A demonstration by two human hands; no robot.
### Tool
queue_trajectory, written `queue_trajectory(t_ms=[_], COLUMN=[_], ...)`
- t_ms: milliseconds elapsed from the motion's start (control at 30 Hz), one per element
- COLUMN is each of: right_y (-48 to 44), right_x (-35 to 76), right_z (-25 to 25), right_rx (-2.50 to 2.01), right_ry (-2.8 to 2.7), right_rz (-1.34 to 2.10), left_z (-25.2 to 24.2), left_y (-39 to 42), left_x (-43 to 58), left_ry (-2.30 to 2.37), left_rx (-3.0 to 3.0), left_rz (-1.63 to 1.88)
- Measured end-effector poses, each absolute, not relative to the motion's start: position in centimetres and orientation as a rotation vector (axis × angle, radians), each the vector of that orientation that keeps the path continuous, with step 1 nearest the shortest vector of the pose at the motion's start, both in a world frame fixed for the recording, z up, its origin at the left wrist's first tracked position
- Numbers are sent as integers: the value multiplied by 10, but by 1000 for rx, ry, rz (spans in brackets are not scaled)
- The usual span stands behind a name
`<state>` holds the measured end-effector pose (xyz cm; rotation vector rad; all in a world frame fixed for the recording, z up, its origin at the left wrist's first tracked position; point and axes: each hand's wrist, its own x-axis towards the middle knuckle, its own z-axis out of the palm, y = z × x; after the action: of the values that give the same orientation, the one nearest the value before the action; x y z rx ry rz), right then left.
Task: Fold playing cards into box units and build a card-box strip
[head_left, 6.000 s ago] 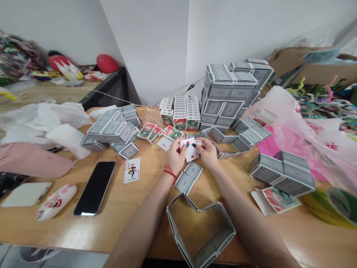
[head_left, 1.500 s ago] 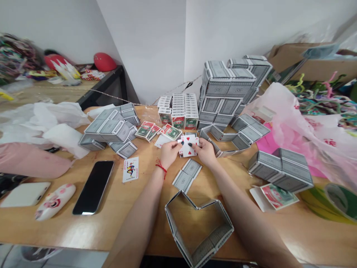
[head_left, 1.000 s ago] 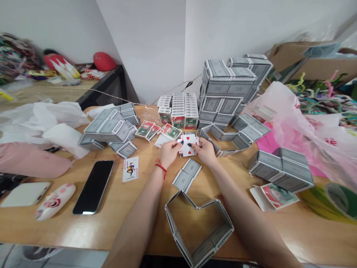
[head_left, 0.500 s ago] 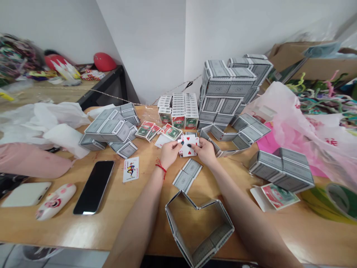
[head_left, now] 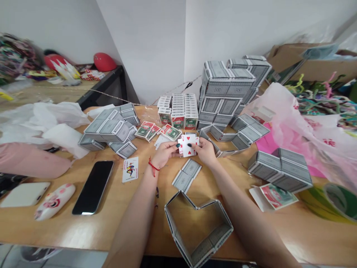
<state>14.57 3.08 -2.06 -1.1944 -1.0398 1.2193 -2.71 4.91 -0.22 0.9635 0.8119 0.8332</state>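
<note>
A few overlapped playing cards (head_left: 189, 148) with red hearts face up are above the middle of the table. My right hand (head_left: 206, 152) pinches them from the right, its thumb lying across the faces. At their left edge, my left hand (head_left: 164, 154) is closed, thumb tip against the border and the other fingers partly hidden. Just below lies a joined piece of grey-backed cards (head_left: 186, 175). Nearest me stands a heart-shaped frame of folded cards (head_left: 228, 227), between my forearms. A joker card (head_left: 130, 169) lies face up to the left.
Grey card blocks stand at left (head_left: 104, 124) and right (head_left: 281, 169), with a tall card stack (head_left: 223, 87) behind. Rows of card boxes (head_left: 178, 111) line the back. A phone (head_left: 93, 188), a white mouse-like object (head_left: 55, 201) and a green-yellow tape roll (head_left: 331, 203) lie around.
My left hand has slid slightly left, its thumb drawing back from the card faces to their edge. My right hand keeps its grip on the cards.
</note>
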Motion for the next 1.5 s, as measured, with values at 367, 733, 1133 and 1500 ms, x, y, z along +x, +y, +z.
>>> queue_trajectory(t_ms=[367,733,1133,1500], right_y=[30,29,30,31], right_x=[146,147,146,147], right_z=[-20,-19,-26,-36], right_rx=[-1189,-1199,-1218,-1296], right_ry=[-1053,-1080,-1042,-1099], right_rz=[1196,1195,1209,1092], left_z=[-3,-2,-3,-5], left_y=[51,51,50,48], left_x=[-30,-30,-22,-10], left_ry=[791,807,828,960], left_rx=[969,947,996,1092], left_rz=[769,761,789,860])
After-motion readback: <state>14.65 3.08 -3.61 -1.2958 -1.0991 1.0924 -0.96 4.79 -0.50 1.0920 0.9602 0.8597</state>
